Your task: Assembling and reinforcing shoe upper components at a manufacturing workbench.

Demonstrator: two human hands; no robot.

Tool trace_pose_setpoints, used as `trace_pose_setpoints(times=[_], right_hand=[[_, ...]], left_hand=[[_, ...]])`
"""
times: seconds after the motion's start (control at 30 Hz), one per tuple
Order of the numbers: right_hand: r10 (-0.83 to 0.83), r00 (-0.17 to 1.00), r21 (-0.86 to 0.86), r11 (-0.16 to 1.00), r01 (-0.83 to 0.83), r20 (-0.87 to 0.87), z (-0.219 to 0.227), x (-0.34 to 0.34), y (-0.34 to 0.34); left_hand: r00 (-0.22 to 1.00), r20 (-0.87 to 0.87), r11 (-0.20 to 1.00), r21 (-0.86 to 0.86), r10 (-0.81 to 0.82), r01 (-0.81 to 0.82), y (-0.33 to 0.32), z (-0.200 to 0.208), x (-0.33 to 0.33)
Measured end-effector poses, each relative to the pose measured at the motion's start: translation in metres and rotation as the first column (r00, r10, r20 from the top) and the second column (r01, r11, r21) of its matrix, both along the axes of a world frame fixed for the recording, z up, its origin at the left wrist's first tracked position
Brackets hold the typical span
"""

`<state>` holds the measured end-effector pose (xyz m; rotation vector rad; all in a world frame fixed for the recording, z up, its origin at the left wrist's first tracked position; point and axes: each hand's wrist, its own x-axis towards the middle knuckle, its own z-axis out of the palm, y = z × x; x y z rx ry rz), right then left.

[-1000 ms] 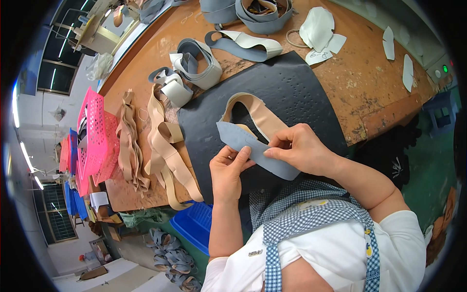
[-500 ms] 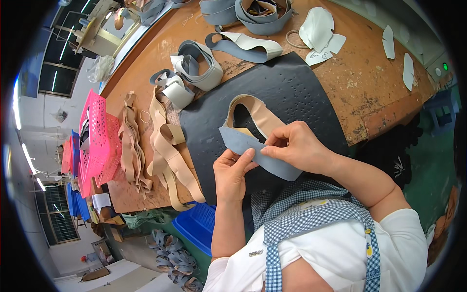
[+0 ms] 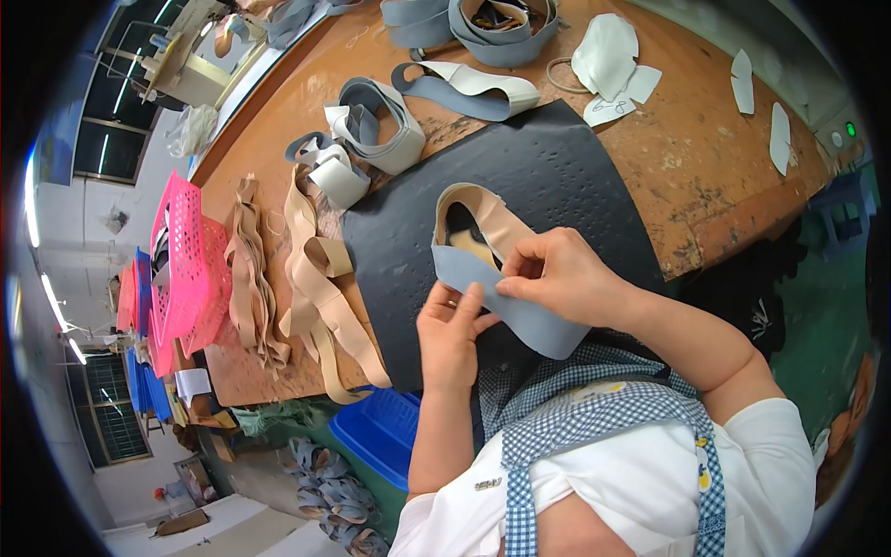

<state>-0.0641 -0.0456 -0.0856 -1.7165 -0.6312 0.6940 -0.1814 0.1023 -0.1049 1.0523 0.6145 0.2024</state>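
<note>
A curved shoe-upper strip, grey-blue on its outside (image 3: 541, 327) and beige on its inside (image 3: 506, 227), is looped above a black rubber mat (image 3: 575, 167). My right hand (image 3: 566, 278) pinches the strip's upper edge between thumb and fingers. On the strip's near side, my left hand (image 3: 450, 336) has its thumb against the grey-blue face, while its fingers go partly behind the strip. The far bend of the loop stands over the mat, and the near end hangs by the checked apron.
Beige strips (image 3: 320, 288) lie left of the mat. Rolled grey-white bands (image 3: 394, 130) stand beyond them. White pattern pieces (image 3: 603, 56) are at the far right. A pink basket (image 3: 190, 260) is at the left edge, and a blue crate (image 3: 371, 432) sits below the table.
The strip has shifted slightly right and toward me, its near end hanging lower. My left hand has moved a little right with it; the right hand stays nearly in place.
</note>
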Motion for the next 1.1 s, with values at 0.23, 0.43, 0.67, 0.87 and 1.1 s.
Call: trace_pose_setpoints(times=[0.23, 0.43, 0.67, 0.87, 1.1], right_hand=[[-0.008, 1.000, 0.015, 1.000, 0.009, -0.024, -0.001, -0.009, -0.003], [0.010, 0.998, 0.012, 1.000, -0.010, -0.063, 0.001, -0.007, -0.001], [0.040, 0.990, 0.010, 0.999, -0.039, -0.136, -0.002, -0.004, 0.006], [0.027, 0.992, 0.029, 0.999, -0.024, -0.124, -0.002, -0.011, 0.001], [0.037, 0.991, -0.011, 0.999, -0.039, -0.126, -0.007, -0.003, 0.005]], left_hand=[[0.999, 0.022, 0.999, -0.011, 0.032, -0.032, 0.018, 0.000, -0.004], [0.996, 0.019, 0.997, 0.008, 0.082, -0.083, 0.019, -0.008, -0.006], [0.992, 0.070, 0.993, -0.056, 0.105, -0.101, 0.006, -0.008, -0.009], [0.992, 0.061, 0.992, -0.073, 0.109, -0.104, 0.017, -0.011, -0.008], [0.992, 0.054, 0.993, -0.011, 0.118, -0.117, 0.012, -0.013, -0.008]])
